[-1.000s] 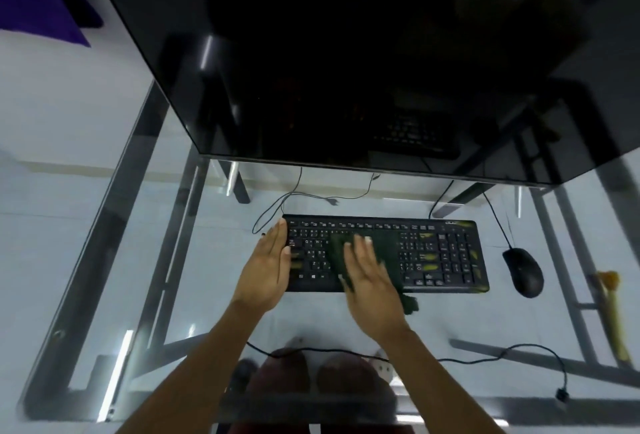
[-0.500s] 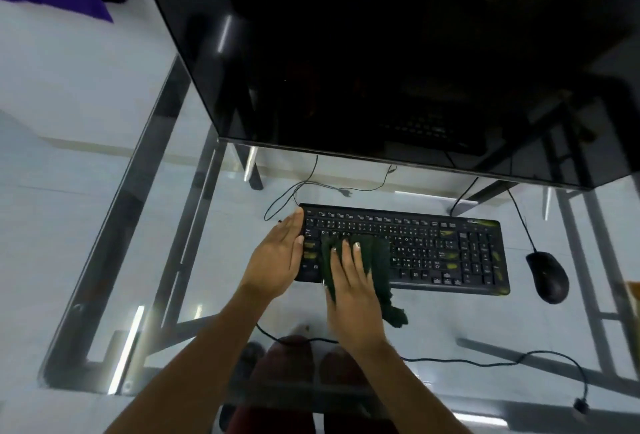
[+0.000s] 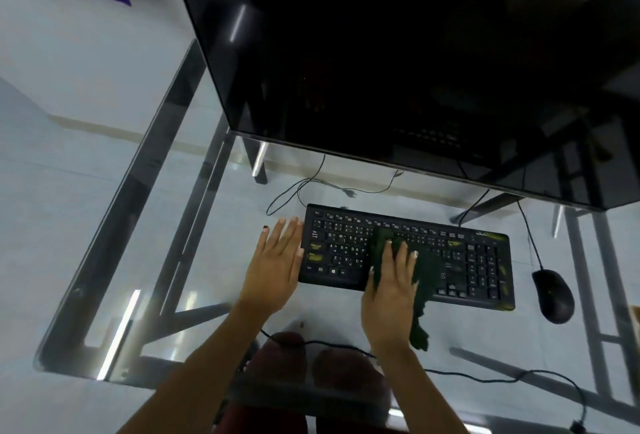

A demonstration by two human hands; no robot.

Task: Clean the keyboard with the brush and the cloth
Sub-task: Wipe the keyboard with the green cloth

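Keyboard flat on glass desk, under monitor. Green cloth over its middle keys — right hand flat on it, fingers spread. Left hand flat, spread, braced against keyboard's left edge. Mouse just right.
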